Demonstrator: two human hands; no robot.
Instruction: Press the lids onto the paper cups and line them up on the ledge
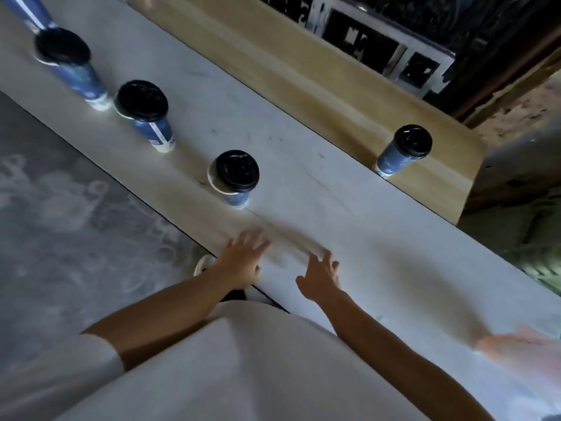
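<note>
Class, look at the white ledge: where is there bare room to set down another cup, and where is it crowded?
Bare room: the wide stretch of the ledge between the nearest lidded cup and the lone cup at the far edge, and beyond the right hand. Crowded: the near edge, where three lidded cups line up ahead of the left hand.
</note>
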